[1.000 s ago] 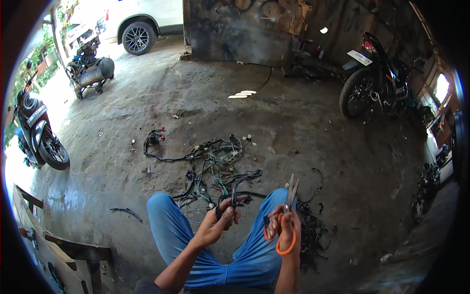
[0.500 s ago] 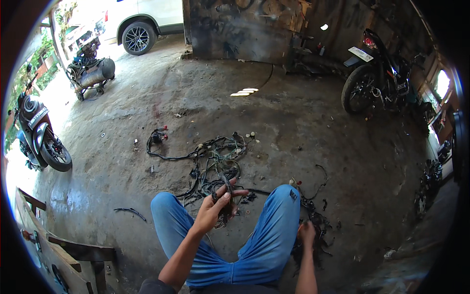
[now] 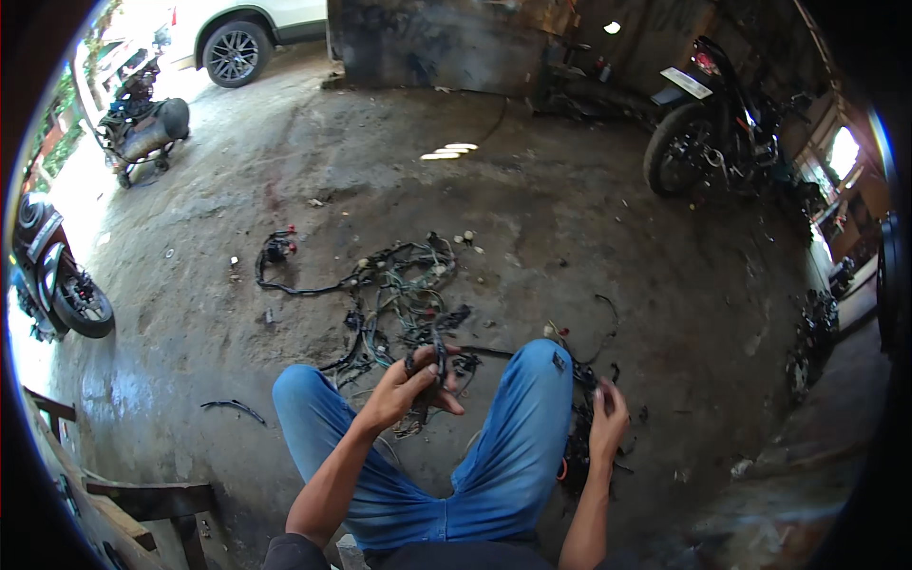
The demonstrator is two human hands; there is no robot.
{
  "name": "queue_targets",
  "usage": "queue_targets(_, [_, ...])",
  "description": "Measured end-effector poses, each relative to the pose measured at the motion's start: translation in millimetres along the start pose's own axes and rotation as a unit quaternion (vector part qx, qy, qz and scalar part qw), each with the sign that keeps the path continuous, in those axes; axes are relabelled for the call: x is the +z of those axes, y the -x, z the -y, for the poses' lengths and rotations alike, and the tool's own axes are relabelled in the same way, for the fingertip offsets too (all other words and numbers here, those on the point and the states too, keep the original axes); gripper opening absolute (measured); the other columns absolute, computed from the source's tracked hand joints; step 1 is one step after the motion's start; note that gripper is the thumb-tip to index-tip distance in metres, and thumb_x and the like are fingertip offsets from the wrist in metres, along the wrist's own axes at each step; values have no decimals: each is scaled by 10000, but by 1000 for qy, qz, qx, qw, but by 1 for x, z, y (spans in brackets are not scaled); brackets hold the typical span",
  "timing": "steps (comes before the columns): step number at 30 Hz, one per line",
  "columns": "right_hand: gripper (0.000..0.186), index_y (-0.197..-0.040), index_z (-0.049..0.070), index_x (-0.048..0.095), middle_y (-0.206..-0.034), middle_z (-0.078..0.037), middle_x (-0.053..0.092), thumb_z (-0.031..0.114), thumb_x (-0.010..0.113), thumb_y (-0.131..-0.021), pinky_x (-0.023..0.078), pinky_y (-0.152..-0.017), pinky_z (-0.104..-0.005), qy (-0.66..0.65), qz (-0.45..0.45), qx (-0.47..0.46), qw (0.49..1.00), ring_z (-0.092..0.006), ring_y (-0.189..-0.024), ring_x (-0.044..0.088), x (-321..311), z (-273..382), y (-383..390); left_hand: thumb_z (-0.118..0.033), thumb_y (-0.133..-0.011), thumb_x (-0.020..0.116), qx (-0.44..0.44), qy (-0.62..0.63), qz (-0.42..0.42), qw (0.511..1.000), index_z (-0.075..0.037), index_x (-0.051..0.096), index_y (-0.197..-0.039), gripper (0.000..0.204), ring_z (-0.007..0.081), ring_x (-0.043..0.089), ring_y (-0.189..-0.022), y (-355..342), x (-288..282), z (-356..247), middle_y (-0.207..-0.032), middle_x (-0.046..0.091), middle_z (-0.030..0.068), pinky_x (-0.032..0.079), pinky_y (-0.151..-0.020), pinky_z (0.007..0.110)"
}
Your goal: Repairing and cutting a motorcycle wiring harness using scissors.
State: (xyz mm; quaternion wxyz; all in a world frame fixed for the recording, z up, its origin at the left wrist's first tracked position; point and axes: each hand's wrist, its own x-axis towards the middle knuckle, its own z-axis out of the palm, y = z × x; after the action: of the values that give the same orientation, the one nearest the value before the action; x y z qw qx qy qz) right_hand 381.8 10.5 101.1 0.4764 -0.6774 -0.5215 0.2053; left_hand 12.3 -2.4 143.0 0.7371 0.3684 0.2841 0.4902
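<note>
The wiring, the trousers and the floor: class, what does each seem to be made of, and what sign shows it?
Wiring: apparently plastic-coated, somewhat dull; thin, bendy strands show black and green, though any metal core doesn't show.
Trousers: likely denim, matte; faded blue, with soft folds and a seam.
Floor: possibly concrete or packed earth, mostly dull; gray, stained and uneven.

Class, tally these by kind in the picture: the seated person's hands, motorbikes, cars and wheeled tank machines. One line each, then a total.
Hands (left hand, right hand): 2
Motorbikes: 2
Cars: 1
Wheeled tank machines: 1
Total: 6
</note>
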Motion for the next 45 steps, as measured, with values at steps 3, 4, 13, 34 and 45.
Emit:
queue_targets(3, [248,-1151,27,715,-1062,-103,693,105,701,-916,523,-849,-359,48,72,-66,994,-243,-938,661,7,89,-10,-158,-1085,408,28,22,-24,999,10,376,-1425,381,329,728,-806,-1,-7,13,-1032,605,140,623,-760,417])
queue_targets(4, [254,-1143,31,723,-1072,-102,690,122,717,-906,510,-884,-367,92,99,-114,984,-253,-981,652,14,101,-10,-163,-1083,425,46,40,-29,998,10,386,-1416,378,325,727,-821,-1,-9,15,-1042,610,137,622,-763,412])
queue_targets(13, [129,-981,18,730,-944,-89,711,111,724,-892,512,-821,-354,78,21,-99,992,-244,-897,662,37,81,-22,-157,-1067,485,78,18,-83,993,-13,359,-1513,485,242,702,-871,9,-11,9,-1104,607,127,613,-793,382])
queue_targets(34, [175,-1011,5,619,-928,-134,662,87,715,-889,505,-771,-392,201,-198,-62,957,-282,-850,655,-4,31,-51,-59,-1022,512,19,-15,-156,988,-81,508,-1443,422,42,553,-526,9,-7,5,-839,561,-16,422,-370,194])
queue_targets(45, [411,-1259,62,673,-1344,-148,595,167,776,-875,473,-1005,-379,-19,292,-343,893,-292,-1199,592,131,167,45,-85,-1032,514,52,94,-180,978,-82,448,-1477,450,21,445,-448,7,-36,25,-803,534,-53,344,-365,158])
